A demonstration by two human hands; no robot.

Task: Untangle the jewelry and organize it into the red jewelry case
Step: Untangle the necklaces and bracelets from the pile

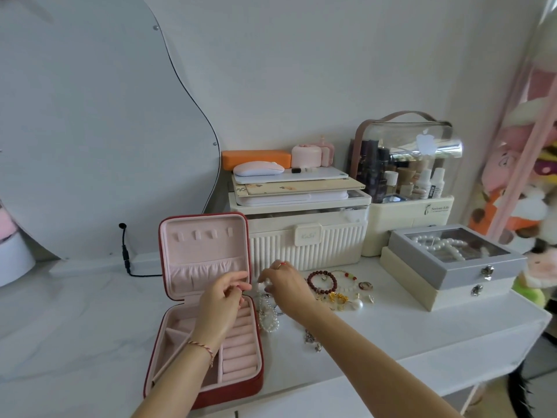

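Jewelry pile [337,292] right of open case [208,300]

White marble-patterned tabletop [75,312]. Directly on it: open red jewelry case with pink lining [208,300], tangled pearl strand [268,315], dark red beaded bracelet [322,282], ribbed cream storage box [307,245], stacked beige and grey jewelry boxes [446,273].

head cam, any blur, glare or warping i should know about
Head view: wide-angle bending curves the mirror and table edge; soft even daylight, faint shadows; glare on the clear cosmetics case; plush toys smeared at right; both hands, left, right, slightly soft.
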